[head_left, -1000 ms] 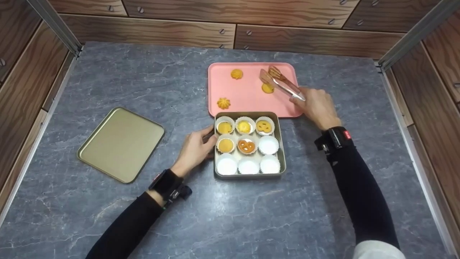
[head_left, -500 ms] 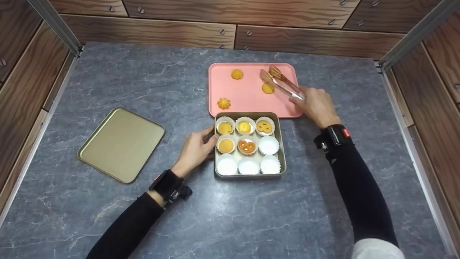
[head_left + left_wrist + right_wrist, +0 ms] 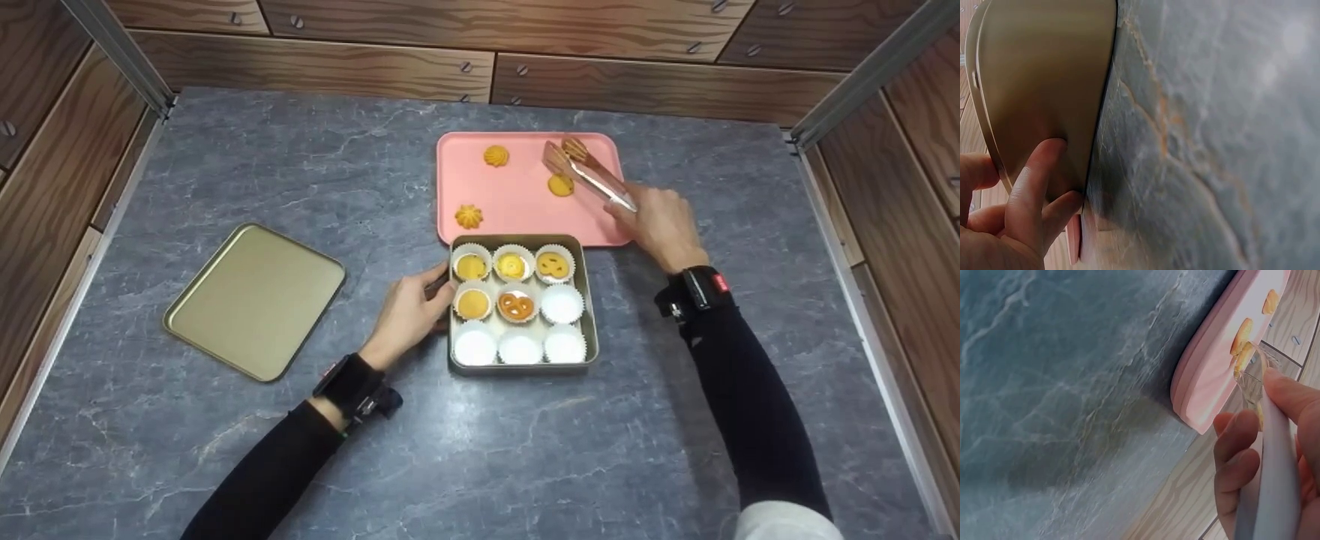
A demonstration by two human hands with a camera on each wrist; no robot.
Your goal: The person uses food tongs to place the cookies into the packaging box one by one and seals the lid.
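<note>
My left hand (image 3: 405,313) touches the left side of a gold square tin (image 3: 524,367); in the left wrist view its fingertips press the tin's side wall (image 3: 1044,84) and rim. My right hand (image 3: 661,225) grips tongs (image 3: 600,184) by the handle, also filling the palm in the right wrist view. The clear brownish tips stand apart over the pink tray (image 3: 517,217). A round yellow cookie (image 3: 560,186) lies below them. Paper cups line the tin. Several hold cookies, one of them a brown pretzel-shaped cookie (image 3: 516,306); others, such as the front middle paper cup (image 3: 520,349), are empty.
Two ridged cookies lie on the tray's left part, a far one (image 3: 496,156) and a near one (image 3: 469,217). A gold lid (image 3: 259,304) rests on the grey marbled table at left. Wood-patterned panels (image 3: 375,67) enclose the table's back and sides.
</note>
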